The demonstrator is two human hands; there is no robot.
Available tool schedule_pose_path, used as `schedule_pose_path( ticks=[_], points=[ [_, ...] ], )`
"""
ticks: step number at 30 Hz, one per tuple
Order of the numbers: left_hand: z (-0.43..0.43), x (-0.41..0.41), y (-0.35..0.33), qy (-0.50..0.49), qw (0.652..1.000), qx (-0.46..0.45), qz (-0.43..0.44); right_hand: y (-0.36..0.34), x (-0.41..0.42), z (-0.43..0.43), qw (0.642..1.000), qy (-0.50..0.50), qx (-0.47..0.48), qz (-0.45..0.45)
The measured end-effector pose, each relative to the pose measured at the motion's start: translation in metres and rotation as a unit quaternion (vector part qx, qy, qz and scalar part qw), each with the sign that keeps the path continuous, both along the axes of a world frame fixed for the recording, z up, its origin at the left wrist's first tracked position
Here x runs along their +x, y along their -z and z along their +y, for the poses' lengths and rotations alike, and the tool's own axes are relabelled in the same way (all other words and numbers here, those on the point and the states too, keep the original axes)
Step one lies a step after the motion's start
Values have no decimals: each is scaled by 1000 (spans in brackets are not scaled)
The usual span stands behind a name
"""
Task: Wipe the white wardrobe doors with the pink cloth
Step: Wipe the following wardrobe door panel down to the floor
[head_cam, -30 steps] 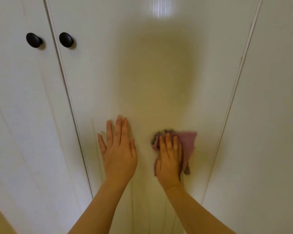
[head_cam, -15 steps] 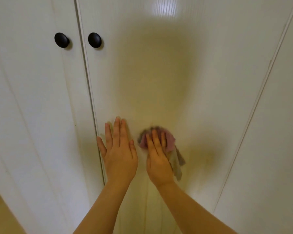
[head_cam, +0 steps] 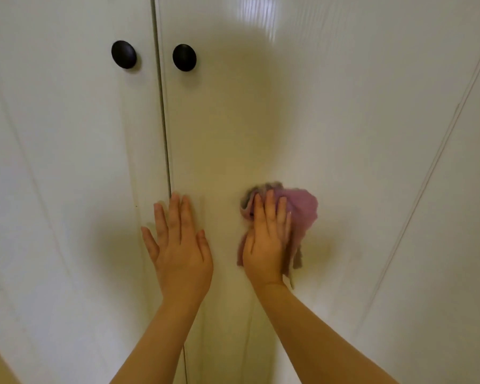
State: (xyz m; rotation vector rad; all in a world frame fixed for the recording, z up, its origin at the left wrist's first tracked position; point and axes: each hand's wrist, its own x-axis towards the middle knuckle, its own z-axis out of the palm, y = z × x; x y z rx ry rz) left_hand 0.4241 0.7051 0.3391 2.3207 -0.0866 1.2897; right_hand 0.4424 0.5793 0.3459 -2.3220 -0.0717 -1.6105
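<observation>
The right hand [head_cam: 266, 242] lies flat, fingers straight, on the pink cloth [head_cam: 302, 209] and presses it against the white wardrobe door [head_cam: 233, 120]. The cloth is bunched: it shows above the fingertips and to the right of the hand, and it hangs a little below the palm. The left hand [head_cam: 180, 245], just to the left and apart from it, is spread flat and holds nothing. It rests across the gap [head_cam: 161, 106] to the neighbouring door [head_cam: 67, 134]. Well above the left hand sit a black knob [head_cam: 124, 54] and a second knob [head_cam: 184, 57], one on each side of the gap.
</observation>
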Motion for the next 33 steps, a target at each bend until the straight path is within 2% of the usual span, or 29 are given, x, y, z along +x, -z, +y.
schedule_pose_path(
  ticks=[3,9,12,14,15,19,22,24,26,28,30,33],
  points=[
    [20,7,-3,-12,1000,-7,-8,49,-17,6,999,-6,-30,9],
    [29,10,-7,-8,999,19,-31,-51,8,39,999,-13,-20,-23],
    [38,10,-4,-6,999,34,-34,5,2,48,994,-24,-108,12],
    [50,10,-3,-8,998,44,-34,48,-11,52,983,-79,-161,48],
    [55,9,-3,-11,998,45,-35,47,-10,54,980,-96,-170,47],
    [65,7,-2,-6,998,46,-30,-32,10,71,995,-67,-71,26],
    [75,2,2,4,997,64,-32,12,-1,74,994,0,-102,28],
    [86,1,1,-1,998,54,-28,58,-19,75,990,-17,-129,55],
    [93,0,-2,-7,999,28,-20,39,-14,72,988,-40,-140,41],
    [90,-2,-1,-1,1000,22,-14,-15,-5,75,994,-14,-99,50],
    [85,-5,2,10,999,37,-18,-37,1,76,996,17,-70,48],
    [84,-10,5,22,997,64,-29,35,-9,70,990,33,-128,49]
  ],
)
